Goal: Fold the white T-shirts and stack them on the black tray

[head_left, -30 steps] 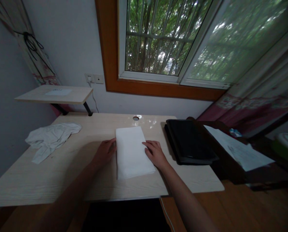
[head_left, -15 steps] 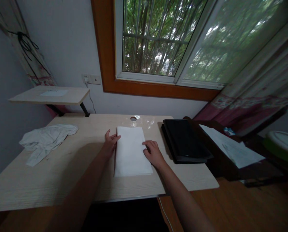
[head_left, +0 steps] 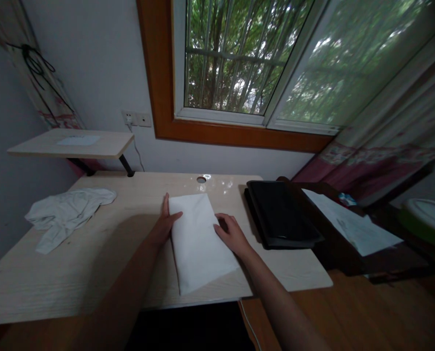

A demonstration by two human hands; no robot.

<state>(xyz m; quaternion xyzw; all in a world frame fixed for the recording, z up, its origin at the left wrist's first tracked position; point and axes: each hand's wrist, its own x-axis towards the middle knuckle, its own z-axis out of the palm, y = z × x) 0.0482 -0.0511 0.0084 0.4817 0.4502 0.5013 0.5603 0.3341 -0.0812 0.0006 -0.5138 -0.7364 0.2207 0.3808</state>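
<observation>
A flat white book-like rectangle [head_left: 200, 243] lies on the light wood desk, turned at an angle in front of me. Whether it is a covered book or folded sheets I cannot tell. My left hand [head_left: 165, 223] grips its left edge, thumb on the top face and fingers along the side. At the right edge my right hand [head_left: 232, 233] holds it with curled fingers, the thumb pressed near the border. The undersides of the fingers are hidden.
Right of my hands lie black folders [head_left: 281, 212], stacked. A crumpled white cloth [head_left: 67, 212] is on the left, below a raised shelf [head_left: 74, 144]. The desk's front edge [head_left: 191, 303] is close to me. Beyond the right side stands a dark surface with a paper sheet [head_left: 349, 219].
The white rectangle has turned, its near end swinging right and coming closer to the desk's front edge. Both hands stay at its sides; the left thumb now lies over its top face.
</observation>
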